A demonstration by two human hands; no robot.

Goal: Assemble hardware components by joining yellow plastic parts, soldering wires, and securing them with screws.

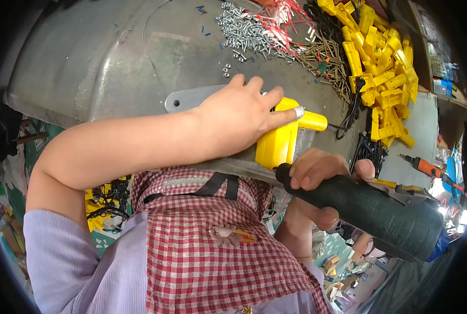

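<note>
My left hand reaches across the metal table and holds a yellow plastic housing near the front edge. Its thumb, with a silvery wrap at the tip, presses on the housing while the other fingers extend past it. Part of the housing is hidden under that hand; a yellow stub with a dark cord sticks out to the right. Beneath my hand lies a grey flat plate with a round hole. In my right hand is a dark cylindrical power screwdriver, fingers wrapped round its front, its nose against the housing's lower side.
Loose silver screws lie at the back of the metal table, beside red-and-white small parts and brass-coloured pins. Yellow housings are heaped at the right with black cords. An orange-handled tool lies further right.
</note>
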